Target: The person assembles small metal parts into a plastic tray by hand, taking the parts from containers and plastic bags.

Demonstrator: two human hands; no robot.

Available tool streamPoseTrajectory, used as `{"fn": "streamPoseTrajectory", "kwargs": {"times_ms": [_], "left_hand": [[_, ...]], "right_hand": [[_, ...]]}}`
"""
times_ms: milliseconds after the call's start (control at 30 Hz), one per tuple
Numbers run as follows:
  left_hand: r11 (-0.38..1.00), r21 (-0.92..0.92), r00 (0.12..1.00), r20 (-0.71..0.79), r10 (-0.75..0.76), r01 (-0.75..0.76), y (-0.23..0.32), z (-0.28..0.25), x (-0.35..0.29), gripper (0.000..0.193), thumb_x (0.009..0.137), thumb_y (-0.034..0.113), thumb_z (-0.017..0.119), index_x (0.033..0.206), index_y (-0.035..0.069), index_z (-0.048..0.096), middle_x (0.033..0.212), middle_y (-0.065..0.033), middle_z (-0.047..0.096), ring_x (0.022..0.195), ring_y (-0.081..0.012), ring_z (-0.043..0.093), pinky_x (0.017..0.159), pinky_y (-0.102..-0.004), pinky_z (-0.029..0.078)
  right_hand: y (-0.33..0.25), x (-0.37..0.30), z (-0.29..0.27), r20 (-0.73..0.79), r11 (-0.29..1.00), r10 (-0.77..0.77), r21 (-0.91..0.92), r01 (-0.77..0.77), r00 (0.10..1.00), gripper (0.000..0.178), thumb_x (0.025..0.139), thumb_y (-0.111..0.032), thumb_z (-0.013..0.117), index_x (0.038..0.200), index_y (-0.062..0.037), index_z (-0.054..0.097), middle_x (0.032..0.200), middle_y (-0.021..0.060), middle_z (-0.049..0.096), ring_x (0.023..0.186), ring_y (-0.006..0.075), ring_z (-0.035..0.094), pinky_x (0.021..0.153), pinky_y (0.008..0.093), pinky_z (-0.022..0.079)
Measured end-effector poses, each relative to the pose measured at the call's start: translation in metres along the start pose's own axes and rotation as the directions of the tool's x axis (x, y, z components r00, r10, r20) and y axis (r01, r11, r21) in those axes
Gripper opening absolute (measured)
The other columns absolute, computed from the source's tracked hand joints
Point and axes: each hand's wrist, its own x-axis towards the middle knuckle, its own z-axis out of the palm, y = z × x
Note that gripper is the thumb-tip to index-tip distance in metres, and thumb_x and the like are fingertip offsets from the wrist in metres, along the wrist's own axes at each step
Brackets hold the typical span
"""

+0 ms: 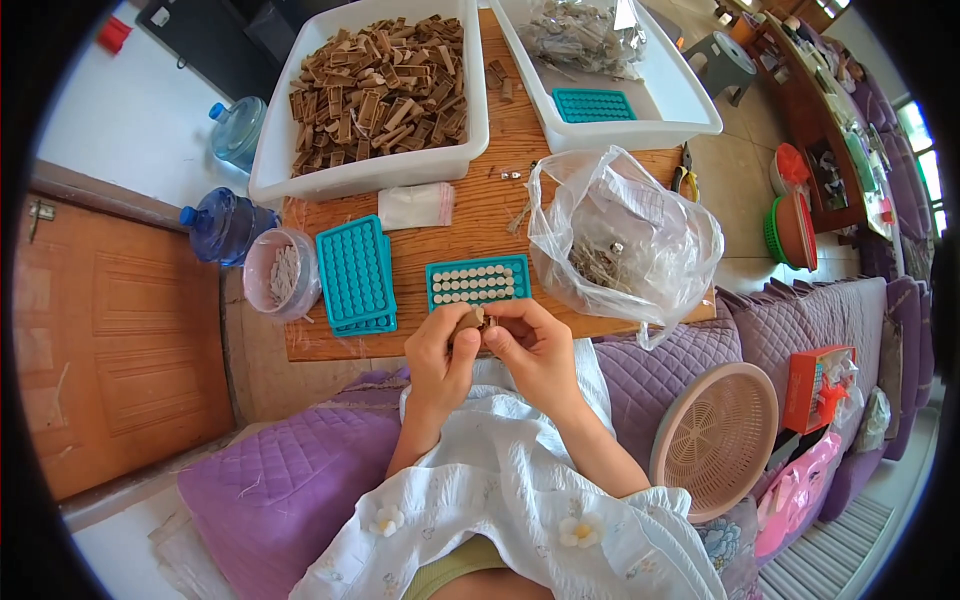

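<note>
Close together at the near edge of the table, my left hand (438, 350) and my right hand (533, 350) both pinch at one small brown piece (476, 318). The left fingers hold its left side. At its right end, the right thumb and forefinger close on it beside a tiny shiny bit (490, 322), too small to name. Fingers hide much of the piece. Just beyond them lies a teal tray (432, 283) with rows of small white discs. To the right stands a clear plastic bag (670, 250) with small metal-looking bits inside.
A white bin (478, 90) heaped with brown pieces stands at the back left. Another white bin (690, 120) holds bagged items and a teal tray. Stacked teal trays (355, 275), a pink-white tub (262, 245), pliers (686, 178) and a tan basket (760, 420) surround me.
</note>
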Motion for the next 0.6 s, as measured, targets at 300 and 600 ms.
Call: {"fn": "streamPoseTrajectory", "kwargs": {"times_ms": [300, 600], "left_hand": [[0.996, -0.034, 0.997, -0.005, 0.079, -0.079, 0.019, 0.01, 0.004, 0.026, 0.083, 0.027, 0.05, 0.081, 0.002, 0.053, 0.067, -0.0069, 0.052, 0.056, -0.0153, 0.048, 0.051, -0.0253, 0.038], [0.987, -0.16, 0.999, -0.051, -0.02, 0.011, 0.025, 0.022, 0.004, 0.02, 0.082, 0.023, 0.051, 0.082, 0.003, 0.05, 0.071, -0.0063, 0.049, 0.059, -0.0116, 0.045, 0.052, -0.0251, 0.036]], "right_hand": [[-0.016, -0.015, -0.016, 0.039, 0.99, -0.064, 0.131, 0.058, 0.997, 0.017, 0.077, -0.003, 0.058, 0.092, 0.0024, 0.052, 0.091, 0.0096, 0.058, 0.081, 0.0117, 0.056, 0.07, 0.023, 0.046], [-0.011, -0.02, -0.017, -0.067, 0.952, -0.278, -0.151, 0.265, 0.958, 0.013, 0.074, 0.0, 0.058, 0.084, 0.0026, 0.051, 0.086, 0.0096, 0.055, 0.07, 0.0116, 0.055, 0.064, 0.0217, 0.044]]}}
